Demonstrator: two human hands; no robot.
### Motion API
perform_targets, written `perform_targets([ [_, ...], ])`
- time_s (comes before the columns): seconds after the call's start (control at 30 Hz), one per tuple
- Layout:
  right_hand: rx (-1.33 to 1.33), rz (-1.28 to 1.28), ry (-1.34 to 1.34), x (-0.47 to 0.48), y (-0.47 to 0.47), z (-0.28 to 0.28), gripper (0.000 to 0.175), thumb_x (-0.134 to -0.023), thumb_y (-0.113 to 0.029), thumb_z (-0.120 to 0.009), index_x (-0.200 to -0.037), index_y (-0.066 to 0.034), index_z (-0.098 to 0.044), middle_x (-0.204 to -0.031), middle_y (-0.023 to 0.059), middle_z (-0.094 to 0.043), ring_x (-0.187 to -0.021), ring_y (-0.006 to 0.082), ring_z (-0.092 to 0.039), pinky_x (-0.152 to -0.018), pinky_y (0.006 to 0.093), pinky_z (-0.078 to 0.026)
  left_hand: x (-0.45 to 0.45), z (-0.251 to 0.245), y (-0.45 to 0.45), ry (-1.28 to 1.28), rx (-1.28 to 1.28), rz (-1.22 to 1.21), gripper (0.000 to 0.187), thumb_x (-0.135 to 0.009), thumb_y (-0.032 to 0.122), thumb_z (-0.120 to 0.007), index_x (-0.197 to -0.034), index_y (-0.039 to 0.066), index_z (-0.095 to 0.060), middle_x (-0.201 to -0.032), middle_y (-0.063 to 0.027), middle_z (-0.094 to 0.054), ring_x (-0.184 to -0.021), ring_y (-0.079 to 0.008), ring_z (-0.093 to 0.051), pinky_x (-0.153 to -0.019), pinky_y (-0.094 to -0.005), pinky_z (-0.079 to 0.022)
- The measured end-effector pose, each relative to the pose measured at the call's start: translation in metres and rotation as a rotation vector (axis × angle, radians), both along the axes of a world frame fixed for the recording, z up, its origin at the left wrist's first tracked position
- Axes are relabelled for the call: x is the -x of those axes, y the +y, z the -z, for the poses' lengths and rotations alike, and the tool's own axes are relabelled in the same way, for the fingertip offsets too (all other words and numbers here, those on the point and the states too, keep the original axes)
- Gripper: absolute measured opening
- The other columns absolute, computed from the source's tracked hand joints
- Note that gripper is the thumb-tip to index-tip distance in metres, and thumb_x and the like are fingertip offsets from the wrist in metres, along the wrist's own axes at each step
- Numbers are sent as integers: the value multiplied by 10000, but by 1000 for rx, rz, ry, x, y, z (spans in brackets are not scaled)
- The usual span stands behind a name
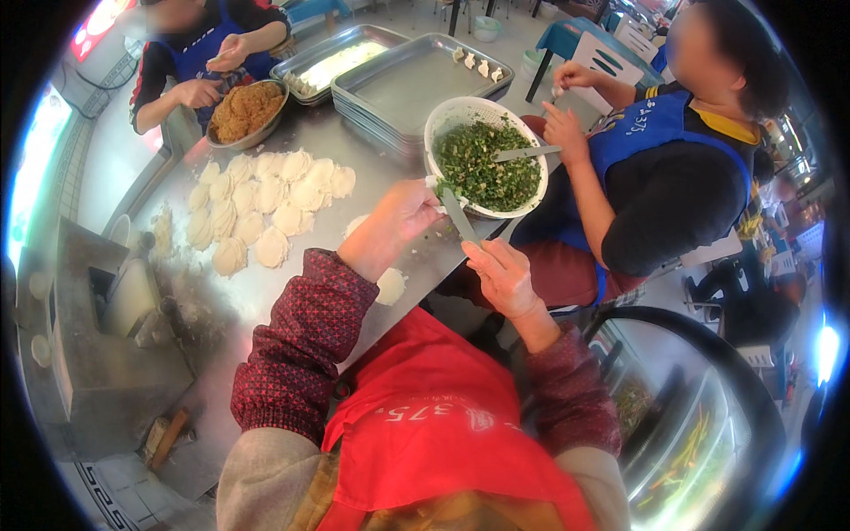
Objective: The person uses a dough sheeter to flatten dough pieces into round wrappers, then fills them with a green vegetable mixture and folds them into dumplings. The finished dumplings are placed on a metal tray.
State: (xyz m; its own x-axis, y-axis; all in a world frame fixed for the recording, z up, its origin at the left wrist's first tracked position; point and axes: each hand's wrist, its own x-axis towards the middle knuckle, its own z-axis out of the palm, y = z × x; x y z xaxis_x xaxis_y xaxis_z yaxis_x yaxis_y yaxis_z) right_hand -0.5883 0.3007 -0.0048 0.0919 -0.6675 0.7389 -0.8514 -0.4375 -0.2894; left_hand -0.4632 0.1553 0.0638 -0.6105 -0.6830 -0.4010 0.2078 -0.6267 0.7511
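My left hand (413,211) holds a thin dough wrapper (436,186) with chopped green filling on it, at the near left rim of a white bowl. In my right hand (498,272) is a flat spatula (459,216), its blade at the wrapper. The white perforated bowl (433,143) holds chopped greens (481,156), with a second spatula (528,153) resting in them. Many round dough wrappers (271,192) lie in overlapping stacks on the metal table (305,285), left of my left hand. A single wrapper (391,287) lies by the near table edge.
Stacked metal trays (405,99) with several dumplings (483,68) stand beyond the wrappers. A person at the upper left works over a bowl of brown filling (247,111). Another person in a blue apron (637,146) sits close on the right. A dough machine (113,318) stands left.
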Motion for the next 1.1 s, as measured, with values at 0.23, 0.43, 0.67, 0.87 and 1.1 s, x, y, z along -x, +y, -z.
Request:
perform_targets([
  [0.23,-78,165,-810,8,-1,4,216,-961,-99,-479,-1075,37,-603,-784,91,-652,-618,114,-582,-563,234,-489,-4,37,-18,253,-72,77,395,-766,-153,-333,-1149,-132,-430,-1150,-247,-519,-1051,-365,-581,-880,-444,-520],
  [0.43,-196,123,-1175,14,-9,4,334,-989,-234,-460,-1104,56,-579,-775,91,-649,-602,98,-563,-573,223,-475,4,51,-18,220,-74,46,401,-750,-188,-337,-1146,-148,-393,-1156,-264,-501,-1037,-392,-583,-899,-453,-529],
  [0.67,-100,115,-907,-2,-2,19,204,-935,-84,-530,-1084,27,-615,-766,83,-637,-613,132,-585,-581,247,-485,8,46,-9,189,-112,-6,412,-752,-187,-325,-1160,-153,-373,-1154,-257,-501,-1011,-382,-594,-885,-465,-538],
  [0.87,60,76,-254,-8,2,22,290,-769,42,-646,-1056,2,-626,-803,138,-609,-648,276,-589,-556,316,-476,-5,53,-10,235,831,196,415,-760,-177,-321,-1169,-138,-378,-1185,-243,-488,-1050,-354,-579,-853,-474,-541],
  [1.1,42,30,-190,-6,6,8,281,-740,62,-652,-1015,6,-634,-816,134,-619,-654,283,-590,-569,333,-488,-3,56,-15,293,-123,32,432,-772,-156,-310,-1195,-109,-380,-1200,-220,-484,-1057,-343,-568,-898,-474,-518],
])
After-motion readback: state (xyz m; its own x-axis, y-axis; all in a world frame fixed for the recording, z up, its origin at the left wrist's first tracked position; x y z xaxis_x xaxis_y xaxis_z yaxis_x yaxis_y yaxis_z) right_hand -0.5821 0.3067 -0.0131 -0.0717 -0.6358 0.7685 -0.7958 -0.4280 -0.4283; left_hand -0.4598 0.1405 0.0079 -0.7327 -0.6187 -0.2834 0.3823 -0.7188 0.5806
